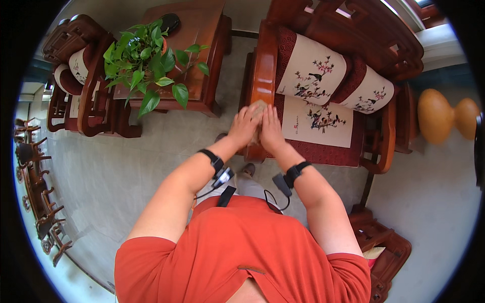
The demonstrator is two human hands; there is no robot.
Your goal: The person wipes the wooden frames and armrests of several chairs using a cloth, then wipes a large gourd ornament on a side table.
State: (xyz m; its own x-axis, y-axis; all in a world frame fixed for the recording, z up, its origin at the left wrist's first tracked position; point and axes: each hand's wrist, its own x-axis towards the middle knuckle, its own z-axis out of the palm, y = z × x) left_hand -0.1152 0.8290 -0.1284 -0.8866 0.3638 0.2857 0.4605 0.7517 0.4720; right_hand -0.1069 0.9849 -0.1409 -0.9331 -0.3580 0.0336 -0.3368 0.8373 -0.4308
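A brownish cloth (259, 108) lies under and between my two hands, on the left armrest (264, 72) of a carved, reddish wooden armchair. My left hand (244, 127) rests on the cloth from the left side, its fingers pointing up along the armrest. Close beside it, my right hand (271, 127) presses on the cloth's right edge with fingers straight. Whether either hand grips the cloth cannot be told. Beside the armrest are a seat cushion (318, 123) and a back cushion (308, 68), both cream and dark red with birds and blossoms.
Left of the armchair, a wooden side table (206, 72) bears a leafy potted plant (151, 64) and a round black object (169, 22). Another wooden armchair (87, 102) stands farther left. A gourd-shaped yellow object (435, 115) is at the right; a wooden seat (390, 253) is at lower right.
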